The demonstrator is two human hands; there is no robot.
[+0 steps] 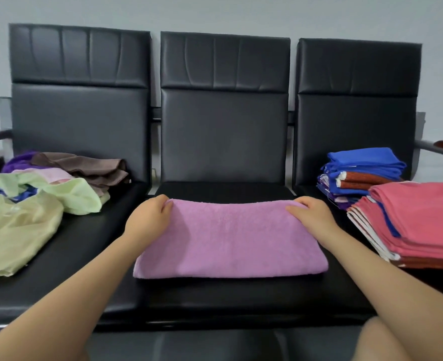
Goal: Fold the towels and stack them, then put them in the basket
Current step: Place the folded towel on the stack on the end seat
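- Left hand (pixel 147 217): fingers curled over the far left corner of the pink towel (pixel 230 241), pinching its edge; thumb side hidden under the hand.
- Right hand (pixel 311 217): fingers curled over the far right corner of the same towel, gripping it.
- Pink towel: folded to a flat rectangle, lying on the middle seat (pixel 215 298) of a black three-seat bench, near fold facing the camera.
- Left seat: loose heap of unfolded towels (pixel 33 201), pale green on top, brown and purple behind; cut off by the left frame edge.
- Right seat: stack of red folded towels (pixel 418 225), cut off at right; behind it a blue-topped stack (pixel 363 168), its lower layers partly hidden.
- Layer count in either stack: cannot tell.
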